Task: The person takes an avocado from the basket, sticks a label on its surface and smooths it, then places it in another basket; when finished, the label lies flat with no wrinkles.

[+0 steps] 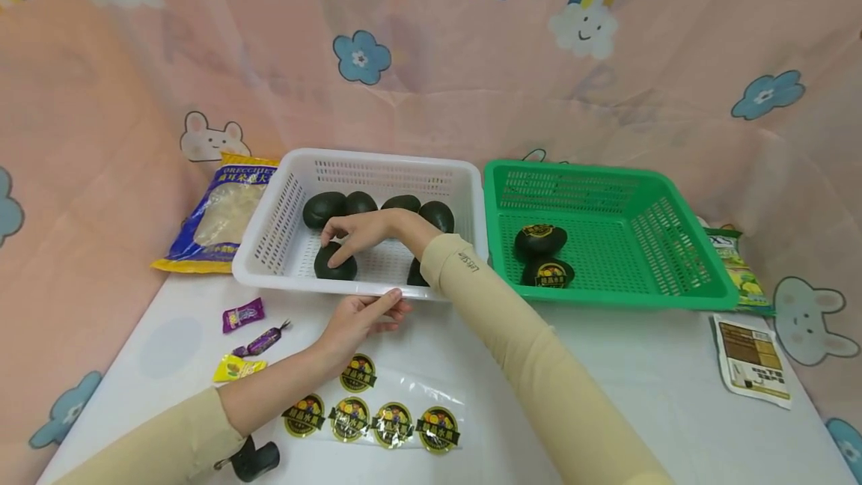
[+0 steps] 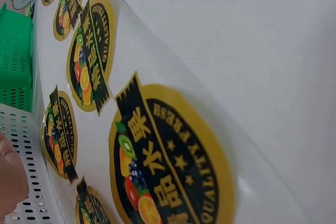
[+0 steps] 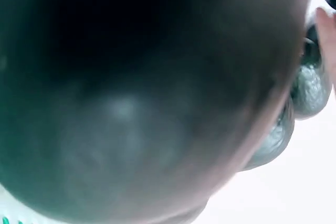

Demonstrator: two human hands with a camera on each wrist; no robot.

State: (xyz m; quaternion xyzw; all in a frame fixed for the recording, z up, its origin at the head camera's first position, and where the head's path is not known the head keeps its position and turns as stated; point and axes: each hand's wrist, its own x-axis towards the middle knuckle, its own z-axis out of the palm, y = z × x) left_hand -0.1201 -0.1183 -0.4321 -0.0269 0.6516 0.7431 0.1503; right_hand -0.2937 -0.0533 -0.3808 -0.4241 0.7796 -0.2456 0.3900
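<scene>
Gripping a dark green avocado (image 1: 343, 272) with the right hand (image 1: 367, 229), thumb and fingers round its upper part, at the front left inside the white basket (image 1: 272, 223). Having the left hand (image 1: 360, 324) at the middle of the white basket's front rim, thumb laid along the edge and fingers bent just below; cannot tell whether actually clasping it. Getting mostly blurred dark skin in the right wrist view, with more avocados at its right edge. Can count four other avocados (image 1: 325, 209) across the back of the white basket, plus one at its front right, partly hidden by the right sleeve (image 1: 498, 309).

Can see, in front of the white basket, a clear sheet (image 1: 417, 393) with five round black-and-gold stickers (image 1: 349, 419), and in front of its left end two purple sweets (image 1: 243, 316) and a yellow sweet (image 1: 239, 367). Leaning by the white basket's left side, a blue-and-yellow pasta bag (image 1: 229, 215). Standing just right of the white basket, a green basket (image 1: 619, 245) with two stickered avocados (image 1: 541, 245) at its near left corner. Lying well to the white basket's right, past the green one, a green-and-yellow packet (image 1: 744, 275) and a white-and-brown pouch (image 1: 753, 361). Hanging behind the white basket, a pink patterned cloth (image 1: 431, 122).
</scene>
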